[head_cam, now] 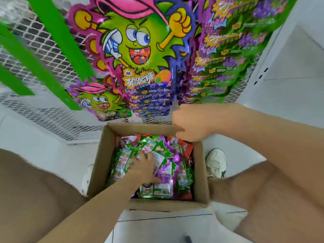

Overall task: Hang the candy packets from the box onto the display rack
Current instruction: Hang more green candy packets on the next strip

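Head view: box (98,162) packed edge to edge, our left hand (145,166) spread flat on packets (164,175), right hand (191,123) loosely curled, empty

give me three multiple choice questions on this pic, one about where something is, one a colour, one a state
1. Where is the left hand?
A in a pocket
B in the box, on the packets
C on a shelf

2. What colour are the strips across the mesh rack?
A red
B green
C blue

3. The box is:
A taped shut
B open and empty
C open and holding packets

Answers:
1 B, the hand rests on the packets between the cardboard walls.
2 B, bright green bands cross the white mesh.
3 C, the top is open and packets fill it.
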The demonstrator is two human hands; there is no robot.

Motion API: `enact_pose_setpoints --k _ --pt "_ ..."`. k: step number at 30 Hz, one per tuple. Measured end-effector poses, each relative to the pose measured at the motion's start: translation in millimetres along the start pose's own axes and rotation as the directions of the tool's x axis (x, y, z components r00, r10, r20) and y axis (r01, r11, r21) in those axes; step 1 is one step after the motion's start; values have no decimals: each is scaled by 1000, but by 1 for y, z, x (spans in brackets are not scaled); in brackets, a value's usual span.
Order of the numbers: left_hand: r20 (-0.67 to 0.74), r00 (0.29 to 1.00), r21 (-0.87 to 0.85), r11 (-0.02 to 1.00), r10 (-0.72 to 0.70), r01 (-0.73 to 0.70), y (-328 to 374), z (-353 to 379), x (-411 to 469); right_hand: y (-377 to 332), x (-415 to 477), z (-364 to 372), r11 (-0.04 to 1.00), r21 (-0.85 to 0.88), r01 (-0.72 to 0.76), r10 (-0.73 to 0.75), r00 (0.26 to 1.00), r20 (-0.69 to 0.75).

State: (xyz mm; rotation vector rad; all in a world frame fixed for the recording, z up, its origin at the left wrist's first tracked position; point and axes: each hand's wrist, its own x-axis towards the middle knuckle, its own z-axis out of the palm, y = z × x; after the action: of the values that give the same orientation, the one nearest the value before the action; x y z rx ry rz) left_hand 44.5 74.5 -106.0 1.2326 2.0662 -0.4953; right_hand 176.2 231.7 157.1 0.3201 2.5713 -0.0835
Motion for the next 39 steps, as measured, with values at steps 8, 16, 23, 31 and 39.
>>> enact_pose_setpoints --k 8,16,23,31,39 --pt "-154 964 -46 973 218 -228 14 -15 -7 2 0 1 999 32 5 -6 999 41" --pt "-81 914 -274 873 398 -404 -15 -114 -61 13 -14 -18 989 135 -67 53 993 107" --pt "-352 886 -550 699 302 -457 -53 -200 -139 40 -50 -29 890 450 -81 145 983 -112" --pt "-678 734 -661 400 43 -635 -60 -241 -192 9 -61 -60 535 727 432 375 649 -662" --pt "-958 180 -268 468 -224 -842 -34 -326 -252 -6 -59 -109 837 444 319 380 246 -892"
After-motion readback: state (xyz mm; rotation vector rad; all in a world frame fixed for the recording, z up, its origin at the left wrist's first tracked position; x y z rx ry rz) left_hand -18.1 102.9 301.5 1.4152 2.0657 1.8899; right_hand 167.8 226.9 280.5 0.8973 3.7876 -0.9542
